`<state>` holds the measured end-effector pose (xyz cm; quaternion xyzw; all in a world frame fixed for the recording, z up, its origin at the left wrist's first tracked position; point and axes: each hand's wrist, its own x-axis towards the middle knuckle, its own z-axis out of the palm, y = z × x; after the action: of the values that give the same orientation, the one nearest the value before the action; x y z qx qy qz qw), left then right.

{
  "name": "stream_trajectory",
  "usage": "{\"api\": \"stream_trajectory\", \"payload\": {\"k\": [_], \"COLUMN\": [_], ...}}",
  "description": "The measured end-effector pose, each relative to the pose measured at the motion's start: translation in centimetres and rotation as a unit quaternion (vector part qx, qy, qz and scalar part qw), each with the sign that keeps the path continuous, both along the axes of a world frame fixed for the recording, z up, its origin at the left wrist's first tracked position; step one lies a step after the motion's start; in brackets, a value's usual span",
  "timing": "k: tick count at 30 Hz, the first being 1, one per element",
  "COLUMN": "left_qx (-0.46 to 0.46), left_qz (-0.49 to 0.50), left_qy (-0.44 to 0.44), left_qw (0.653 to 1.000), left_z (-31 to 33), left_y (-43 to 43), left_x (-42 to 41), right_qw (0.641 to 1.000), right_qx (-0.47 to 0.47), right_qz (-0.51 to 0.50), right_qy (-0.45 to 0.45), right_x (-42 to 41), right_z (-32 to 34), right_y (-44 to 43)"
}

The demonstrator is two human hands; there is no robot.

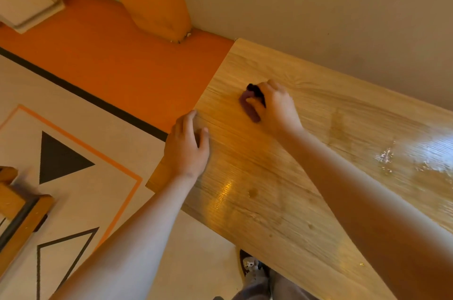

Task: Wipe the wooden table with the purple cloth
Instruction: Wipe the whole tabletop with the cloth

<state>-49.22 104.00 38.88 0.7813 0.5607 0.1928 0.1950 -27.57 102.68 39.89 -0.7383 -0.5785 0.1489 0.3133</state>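
As right hand [275, 107] grips purple cloth [249, 108], table [269, 189]

A wooden table [269, 201] bears a purple cloth [248, 105] near its far corner.

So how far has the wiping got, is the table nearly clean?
Mid-job, it seems. The right hand grips the cloth, pressed on the table near its far corner, while the left hand rests on the edge. No part looks clearly finished, though the wood around the cloth shows no crumbs. White specks further right are not yet wiped, so that side is left.
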Motion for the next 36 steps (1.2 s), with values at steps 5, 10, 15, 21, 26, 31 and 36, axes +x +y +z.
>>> {"api": "stream_trajectory", "payload": {"k": [5, 10, 15, 21, 26, 31, 36], "left_qx": [0.002, 0.001, 0.004, 0.014, 0.003, -0.011, -0.02], "left_qz": [0.011, 0.015, 0.02, 0.021, 0.027, 0.018, 0.015], "left_qy": [0.01, 0.019, 0.03, 0.037, 0.034, 0.029, 0.017], "left_qw": [1.0, 1.0, 0.999, 0.999, 0.999, 0.999, 1.0], "left_z": [-0.2, -0.3, 0.0, -0.3, -0.1, 0.2, 0.5], "left_y": [0.0, 0.1, 0.0, 0.1, 0.0, -0.1, -0.1], "left_x": [0.1, 0.1, 0.2, 0.2, 0.3, 0.2, 0.2], "right_qw": [0.987, 0.974, 0.989, 0.995, 0.985, 0.963, 0.924], "right_qx": [-0.005, -0.006, 0.009, -0.006, 0.012, 0.006, -0.029], "right_qz": [-0.158, -0.227, -0.145, -0.091, -0.159, -0.268, -0.382], "right_qy": [0.003, 0.012, 0.02, 0.037, 0.067, 0.035, -0.007], "right_x": [9.7, 11.9, 6.7, 4.1, 7.0, 12.5, 16.8], "right_z": [0.8, 0.6, -0.1, 0.4, -0.1, 0.0, 0.6], "right_y": [0.2, -0.2, 5.0, 10.7, 7.3, -0.8, -7.8]}}
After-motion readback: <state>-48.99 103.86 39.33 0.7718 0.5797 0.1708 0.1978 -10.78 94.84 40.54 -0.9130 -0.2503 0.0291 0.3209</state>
